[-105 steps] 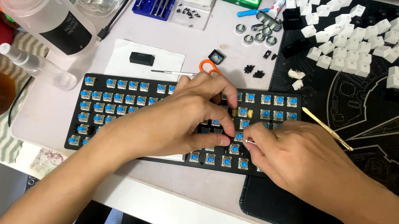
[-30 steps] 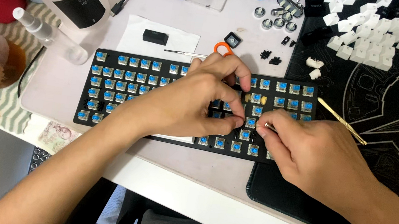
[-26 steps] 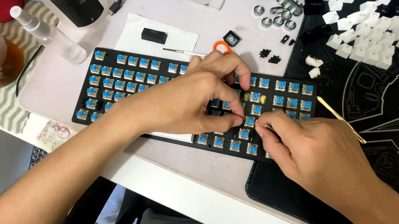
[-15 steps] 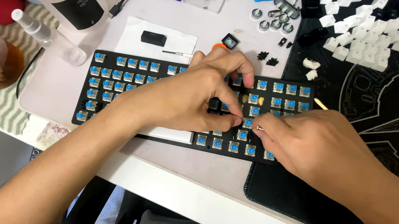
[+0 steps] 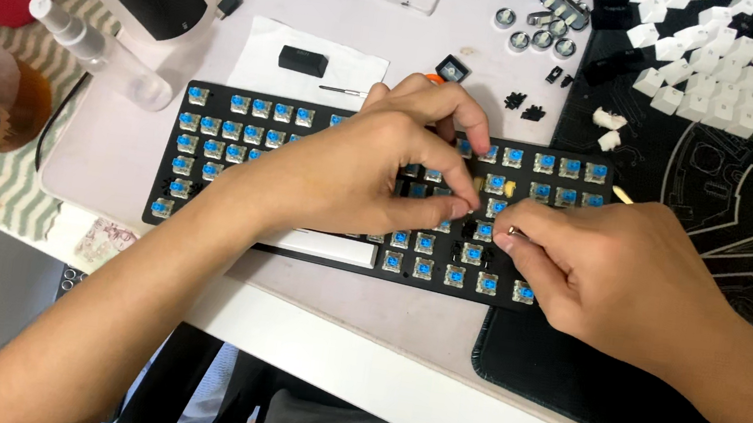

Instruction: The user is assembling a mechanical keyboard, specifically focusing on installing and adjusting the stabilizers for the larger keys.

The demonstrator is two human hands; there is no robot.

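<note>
Hands (image 5: 371,177) (image 5: 601,270) hide the keyboard's (image 5: 241,136) middle switches

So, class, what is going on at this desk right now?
A person is working on a black keyboard with its keycaps off, so rows of blue switches show. The left hand pinches at a switch near the middle, fingertips together. The right hand holds a thin metal tool against the same spot. Loose white keycaps lie piled on the dark mat at the right.
</note>
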